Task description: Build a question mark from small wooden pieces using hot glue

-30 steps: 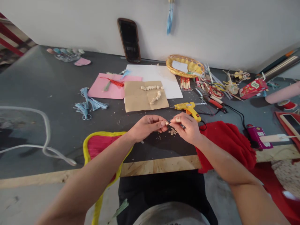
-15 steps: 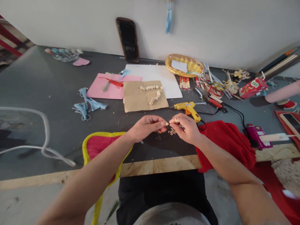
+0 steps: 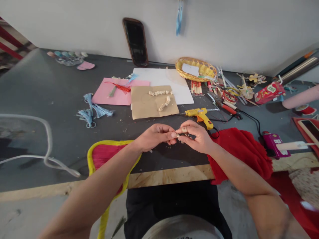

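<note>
My left hand (image 3: 161,135) pinches a tiny pale piece (image 3: 177,135) between thumb and forefinger, above the dark table. Against that piece, the fingertips of my right hand (image 3: 195,136) are pressed together; anything between them is too small to name. Small beige bits (image 3: 183,140) lie under my right hand, partly hidden by it. Beyond my hands, rows of cream beadlike pieces (image 3: 164,103) rest on a creased brown paper (image 3: 144,103). A yellow glue gun (image 3: 202,117) lies just behind my right hand.
Blue tassels (image 3: 99,111) and pink paper (image 3: 102,94) lie left of the brown paper. A red cloth (image 3: 241,152) is beside my right forearm. Behind are a wicker basket (image 3: 181,70), a leaning phone (image 3: 136,41) and pliers (image 3: 228,109). A yellow-edged pink item (image 3: 102,154) lies under my left forearm.
My right hand has moved slightly left and its fingertips now meet those of my left hand, closing the small gap. The bits beneath are more covered.
</note>
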{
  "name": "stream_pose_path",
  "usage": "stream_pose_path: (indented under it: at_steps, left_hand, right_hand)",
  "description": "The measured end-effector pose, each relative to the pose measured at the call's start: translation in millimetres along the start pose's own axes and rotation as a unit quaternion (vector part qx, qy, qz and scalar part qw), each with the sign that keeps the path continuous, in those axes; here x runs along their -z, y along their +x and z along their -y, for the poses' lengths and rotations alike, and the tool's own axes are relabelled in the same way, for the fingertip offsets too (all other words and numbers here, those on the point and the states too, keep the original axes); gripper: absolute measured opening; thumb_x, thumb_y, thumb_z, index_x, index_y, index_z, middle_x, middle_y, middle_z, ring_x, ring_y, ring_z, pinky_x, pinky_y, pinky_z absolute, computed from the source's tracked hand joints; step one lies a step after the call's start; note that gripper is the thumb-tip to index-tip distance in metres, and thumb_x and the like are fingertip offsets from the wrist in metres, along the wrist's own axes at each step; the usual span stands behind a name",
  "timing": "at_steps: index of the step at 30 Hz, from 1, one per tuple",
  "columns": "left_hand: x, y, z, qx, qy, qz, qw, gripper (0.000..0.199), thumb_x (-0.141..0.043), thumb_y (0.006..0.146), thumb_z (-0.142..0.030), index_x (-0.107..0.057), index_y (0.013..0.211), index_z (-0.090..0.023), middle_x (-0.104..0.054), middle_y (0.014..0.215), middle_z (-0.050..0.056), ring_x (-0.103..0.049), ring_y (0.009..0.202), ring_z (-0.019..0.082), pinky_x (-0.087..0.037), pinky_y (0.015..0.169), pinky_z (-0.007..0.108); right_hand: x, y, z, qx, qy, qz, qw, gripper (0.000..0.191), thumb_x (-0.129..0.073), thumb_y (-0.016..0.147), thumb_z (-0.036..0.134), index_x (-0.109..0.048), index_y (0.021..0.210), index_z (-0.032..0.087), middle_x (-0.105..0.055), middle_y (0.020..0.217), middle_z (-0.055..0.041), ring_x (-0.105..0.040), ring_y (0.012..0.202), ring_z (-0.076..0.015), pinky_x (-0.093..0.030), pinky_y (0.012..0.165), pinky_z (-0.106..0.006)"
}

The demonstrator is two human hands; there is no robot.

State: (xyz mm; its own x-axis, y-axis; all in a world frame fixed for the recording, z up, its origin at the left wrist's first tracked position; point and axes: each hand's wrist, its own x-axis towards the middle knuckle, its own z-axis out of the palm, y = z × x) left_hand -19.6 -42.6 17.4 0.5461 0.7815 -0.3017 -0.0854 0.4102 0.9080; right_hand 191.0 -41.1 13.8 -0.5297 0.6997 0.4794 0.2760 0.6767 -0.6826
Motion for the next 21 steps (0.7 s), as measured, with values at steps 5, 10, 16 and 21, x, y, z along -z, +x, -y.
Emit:
stream_pose_path:
  at_steps: [5, 10, 16, 21]
  left_hand:
    - [1.4, 0.9, 2.4, 0.006, -0.013, -0.016, 1.000, 0.035, -0.084, 0.067, -0.048, -0.074, 0.075, -0.015, -0.071, 0.068, 0.002, -0.060, 0.063, 0.008, -0.046, 0.062, 0.019]
    - [1.6, 1.7, 2.3, 0.000, -0.015, -0.020, 1.000, 0.034, -0.085, 0.066, -0.045, -0.074, 0.077, -0.015, -0.071, 0.069, 0.002, -0.060, 0.064, 0.009, -0.047, 0.063, 0.019]
    - [0.9, 2.0, 2.1, -0.003, -0.003, -0.026, 1.000, 0.029, -0.084, 0.067, -0.042, -0.074, 0.074, -0.015, -0.071, 0.067, 0.003, -0.059, 0.062, 0.009, -0.046, 0.060, 0.020]
    - [1.4, 2.1, 2.8, -0.010, -0.009, -0.020, 1.000, 0.028, -0.083, 0.069, -0.039, -0.075, 0.075, -0.014, -0.071, 0.068, 0.004, -0.060, 0.062, 0.010, -0.047, 0.061, 0.021]
  right_hand:
    - [-0.7, 0.4, 1.0, 0.015, -0.022, -0.029, 0.999, 0.012, -0.064, 0.090, 0.024, -0.069, 0.100, 0.019, -0.064, 0.094, -0.0068, -0.065, 0.087, -0.0161, -0.058, 0.079, -0.031]
    - [-2.2, -0.1, 0.8, 0.010, -0.032, -0.040, 0.999, 0.012, -0.064, 0.089, 0.024, -0.068, 0.099, 0.019, -0.064, 0.094, -0.0068, -0.065, 0.088, -0.0173, -0.058, 0.081, -0.034]
    - [-4.4, -1.0, -0.4, 0.016, -0.032, -0.037, 0.999, 0.010, -0.065, 0.089, 0.023, -0.067, 0.097, 0.020, -0.064, 0.094, -0.0071, -0.065, 0.087, -0.0174, -0.058, 0.079, -0.034]
    - [-4.3, -1.1, -0.2, 0.015, -0.037, -0.035, 0.999, 0.009, -0.064, 0.089, 0.024, -0.066, 0.097, 0.021, -0.064, 0.094, -0.0070, -0.065, 0.085, -0.0172, -0.058, 0.076, -0.033]
